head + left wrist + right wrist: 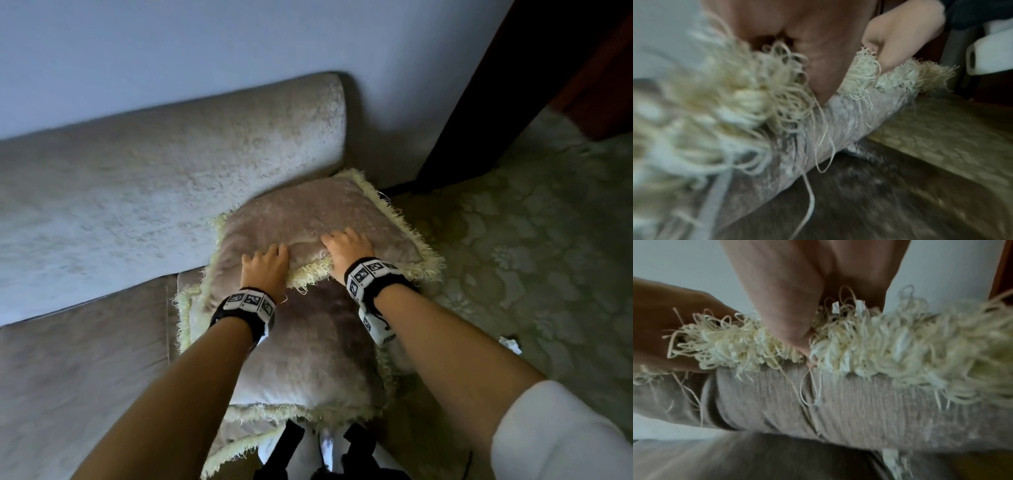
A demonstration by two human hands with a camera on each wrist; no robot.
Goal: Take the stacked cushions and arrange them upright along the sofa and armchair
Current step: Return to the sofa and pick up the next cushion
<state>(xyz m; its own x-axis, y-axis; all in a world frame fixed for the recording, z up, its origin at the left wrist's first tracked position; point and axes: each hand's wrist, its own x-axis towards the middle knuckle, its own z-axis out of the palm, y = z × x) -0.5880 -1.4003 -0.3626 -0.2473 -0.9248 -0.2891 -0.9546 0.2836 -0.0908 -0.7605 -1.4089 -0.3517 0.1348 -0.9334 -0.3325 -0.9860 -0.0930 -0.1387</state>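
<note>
The top cushion (308, 219), pinkish-beige with a cream fringe, lies tilted on the cushion stack (308, 346) at the end of the sofa (137, 192), its far edge raised toward the sofa backrest and its near fringed edge lifted clear of the cushion below. The left hand (265, 269) holds that near edge left of centre: its grip is closed, fingers curled over the upper face. The right hand (346, 251) holds the same edge just to the right of the left hand, fingers curled over the top; in the right wrist view the thumb (795, 331) presses into the fringe (748, 344) from below, so this grip is likewise closed on the cushion. The two hands are near each other but apart. Both wrists carry black bands with printed markers. At least two more fringed cushions lie flat beneath, stacked on the sofa seat. A patterned carpet (531, 240) covers the floor to the right.
</note>
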